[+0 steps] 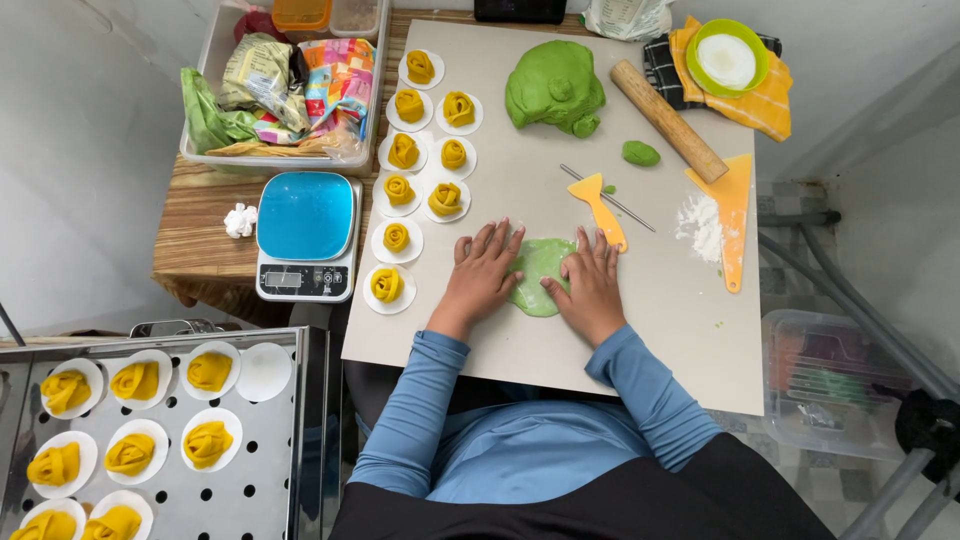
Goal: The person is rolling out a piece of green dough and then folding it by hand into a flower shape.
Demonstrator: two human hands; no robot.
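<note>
Left hand (483,268) and right hand (592,280), fingers flat, gripping nothing, atop green dough sheet (540,275); long axis toward-and-away.

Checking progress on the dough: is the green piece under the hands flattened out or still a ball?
Flattened. The green piece lies as a thin, flat patch on the board, with the left hand and right hand pressing on its edges.

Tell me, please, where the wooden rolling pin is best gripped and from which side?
Probably around the middle of the rolling pin, from above. It lies flat and diagonal on the board, its far end near the cloth and its near end by the orange scraper.
</note>
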